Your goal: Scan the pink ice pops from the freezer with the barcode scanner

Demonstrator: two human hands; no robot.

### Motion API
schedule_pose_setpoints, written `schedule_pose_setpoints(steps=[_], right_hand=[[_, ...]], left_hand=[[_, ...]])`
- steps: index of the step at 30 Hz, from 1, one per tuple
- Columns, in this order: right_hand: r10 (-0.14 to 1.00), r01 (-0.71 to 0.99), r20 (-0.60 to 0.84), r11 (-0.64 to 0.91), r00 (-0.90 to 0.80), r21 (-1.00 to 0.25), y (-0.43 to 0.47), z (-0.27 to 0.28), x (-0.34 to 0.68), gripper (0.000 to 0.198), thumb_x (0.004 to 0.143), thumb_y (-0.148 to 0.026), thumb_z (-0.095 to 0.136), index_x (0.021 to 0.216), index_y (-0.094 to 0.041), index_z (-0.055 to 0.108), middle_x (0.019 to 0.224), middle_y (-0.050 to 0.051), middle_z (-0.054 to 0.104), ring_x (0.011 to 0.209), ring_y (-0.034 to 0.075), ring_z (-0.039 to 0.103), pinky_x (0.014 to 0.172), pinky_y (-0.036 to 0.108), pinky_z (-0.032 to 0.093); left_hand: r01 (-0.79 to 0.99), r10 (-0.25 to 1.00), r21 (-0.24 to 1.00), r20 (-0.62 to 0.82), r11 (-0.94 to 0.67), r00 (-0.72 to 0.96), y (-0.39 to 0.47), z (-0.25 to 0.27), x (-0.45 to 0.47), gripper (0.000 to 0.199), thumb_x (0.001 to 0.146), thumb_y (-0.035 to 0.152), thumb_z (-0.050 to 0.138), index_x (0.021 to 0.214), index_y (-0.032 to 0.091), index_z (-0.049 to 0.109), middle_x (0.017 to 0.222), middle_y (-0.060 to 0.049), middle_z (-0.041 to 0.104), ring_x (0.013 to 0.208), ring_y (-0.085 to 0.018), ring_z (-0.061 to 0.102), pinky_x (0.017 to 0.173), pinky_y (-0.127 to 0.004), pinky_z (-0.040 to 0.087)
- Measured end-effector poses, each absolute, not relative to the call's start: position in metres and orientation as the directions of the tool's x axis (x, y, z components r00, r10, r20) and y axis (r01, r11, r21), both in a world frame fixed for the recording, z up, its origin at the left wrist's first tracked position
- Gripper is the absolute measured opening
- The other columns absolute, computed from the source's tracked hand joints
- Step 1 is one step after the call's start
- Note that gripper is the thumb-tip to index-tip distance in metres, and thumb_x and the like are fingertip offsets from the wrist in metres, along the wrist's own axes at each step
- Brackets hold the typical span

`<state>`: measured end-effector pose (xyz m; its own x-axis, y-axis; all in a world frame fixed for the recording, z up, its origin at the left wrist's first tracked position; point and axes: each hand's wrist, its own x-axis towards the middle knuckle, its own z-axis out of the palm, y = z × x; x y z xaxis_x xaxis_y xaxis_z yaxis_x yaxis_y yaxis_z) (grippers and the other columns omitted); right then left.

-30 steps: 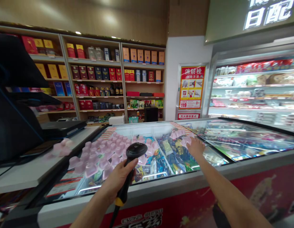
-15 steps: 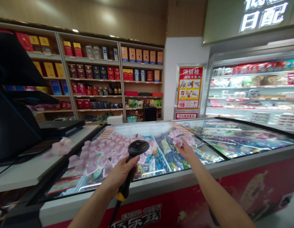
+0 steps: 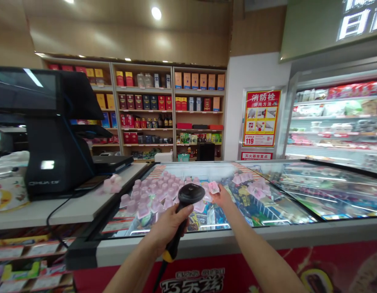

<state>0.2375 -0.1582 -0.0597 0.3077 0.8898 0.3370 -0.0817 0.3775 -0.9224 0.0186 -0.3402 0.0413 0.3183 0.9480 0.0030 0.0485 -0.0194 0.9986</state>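
Observation:
My left hand (image 3: pixel 171 224) is wrapped round the grip of a black barcode scanner (image 3: pixel 191 193) with a yellow-trimmed base and a cable. The scanner head points forward over the freezer's glass top. In my right hand (image 3: pixel 222 197) a small pink cup (image 3: pixel 213 187) is pinched, its barcode label facing me, just right of the scanner head. Many upside-down pink cups (image 3: pixel 145 191) stand on the glass left of the scanner. A smaller group of pink cups (image 3: pixel 258 189) lies beyond my right hand, several of them tipped over.
The chest freezer (image 3: pixel 267 232) spans the front, with packaged goods under its glass. On the left counter (image 3: pixel 66 213) stand a black checkout machine (image 3: pixel 54 154) and a blurred pinkish clump (image 3: pixel 112 184). Shelves of boxed goods (image 3: pixel 144 101) line the back wall; a lit chiller (image 3: pixel 337 122) is at right.
My right hand has moved left from the right-hand cup group to beside the scanner, bringing a pink cup whose barcode now shows. The view has turned left; my left hand still grips the scanner.

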Motion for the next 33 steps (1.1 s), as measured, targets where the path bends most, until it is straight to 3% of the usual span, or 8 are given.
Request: schedule_pose_setpoints(steps=[3,5,13,16,19,23,29,33], right_hand=[[0.926,-0.311,0.105,0.226,0.362,-0.923,-0.16,-0.06,0.242,0.019,0.072,-0.036,0.036,0.059,-0.023,0.042,0.053,-0.001,0.057,0.06,0.014,0.058,0.06,0.031,0.046],[0.924,-0.382,0.031,0.187,0.38,-0.905,-0.163,-0.061,0.246,0.018,0.071,-0.036,0.037,0.059,-0.023,0.042,0.053,-0.001,0.056,0.059,0.014,0.058,0.06,0.03,0.046],[0.889,-0.474,0.018,0.261,0.458,-0.841,-0.172,-0.05,0.239,0.013,0.064,-0.031,0.049,0.06,-0.02,0.045,0.049,-0.002,0.055,0.052,0.012,0.054,0.05,0.024,0.043],[0.84,-0.309,0.105,0.308,0.532,-0.9,-0.183,-0.053,0.24,0.018,0.061,-0.036,0.051,0.063,-0.019,0.049,0.051,-0.002,0.055,0.051,0.013,0.053,0.048,0.024,0.041],[0.801,0.056,0.283,0.3,0.528,-0.952,-0.197,-0.065,0.245,0.021,0.056,-0.036,0.057,0.065,-0.017,0.054,0.056,0.0,0.057,0.056,0.015,0.053,0.052,0.026,0.04],[0.795,0.552,0.499,0.258,0.344,-0.793,-0.207,-0.081,0.239,0.017,0.059,-0.032,0.054,0.067,-0.017,0.057,0.064,0.002,0.059,0.062,0.016,0.054,0.062,0.028,0.04],[0.807,0.677,0.567,0.324,0.167,-0.661,-0.192,-0.082,0.223,0.017,0.064,-0.029,0.052,0.075,-0.017,0.056,0.076,0.004,0.06,0.071,0.016,0.054,0.067,0.028,0.041],[0.69,0.8,0.685,0.265,0.232,-0.538,-0.187,-0.066,0.276,0.027,0.069,-0.029,0.047,0.091,-0.016,0.054,0.093,0.008,0.057,0.089,0.019,0.05,0.079,0.032,0.037]], left_hand=[[0.043,0.948,0.999,-0.018,0.004,0.319,-0.336,0.039,0.017,0.029,0.067,0.044,0.05,0.068,0.017,0.042,0.049,0.006,0.046,0.042,-0.006,0.041,0.043,-0.019,0.03],[0.035,0.95,0.999,-0.033,0.023,0.309,-0.334,0.038,0.018,0.03,0.066,0.045,0.05,0.069,0.017,0.043,0.05,0.006,0.046,0.043,-0.006,0.041,0.044,-0.019,0.03],[0.065,0.931,0.997,-0.057,0.036,0.36,-0.325,0.035,0.029,0.03,0.064,0.046,0.052,0.065,0.017,0.043,0.047,0.006,0.046,0.041,-0.007,0.041,0.042,-0.02,0.03],[0.044,0.945,0.998,-0.058,0.047,0.322,-0.317,0.031,0.025,0.031,0.064,0.046,0.052,0.068,0.016,0.044,0.049,0.006,0.047,0.042,-0.006,0.041,0.043,-0.019,0.031],[0.039,0.952,0.997,-0.071,0.063,0.296,-0.31,0.026,0.019,0.032,0.064,0.046,0.052,0.069,0.016,0.045,0.05,0.005,0.048,0.043,-0.006,0.042,0.043,-0.019,0.032],[0.032,0.964,0.997,-0.074,0.069,0.257,-0.306,0.023,0.018,0.033,0.063,0.047,0.053,0.068,0.015,0.046,0.05,0.005,0.048,0.042,-0.006,0.042,0.044,-0.02,0.033],[0.022,0.966,0.998,-0.069,0.066,0.249,-0.302,0.024,0.033,0.034,0.062,0.047,0.054,0.069,0.015,0.047,0.049,0.004,0.049,0.041,-0.007,0.043,0.042,-0.02,0.032],[0.018,0.957,0.997,-0.075,0.073,0.282,-0.297,0.023,0.039,0.032,0.064,0.046,0.053,0.067,0.015,0.046,0.05,0.004,0.049,0.042,-0.006,0.044,0.043,-0.02,0.033]])
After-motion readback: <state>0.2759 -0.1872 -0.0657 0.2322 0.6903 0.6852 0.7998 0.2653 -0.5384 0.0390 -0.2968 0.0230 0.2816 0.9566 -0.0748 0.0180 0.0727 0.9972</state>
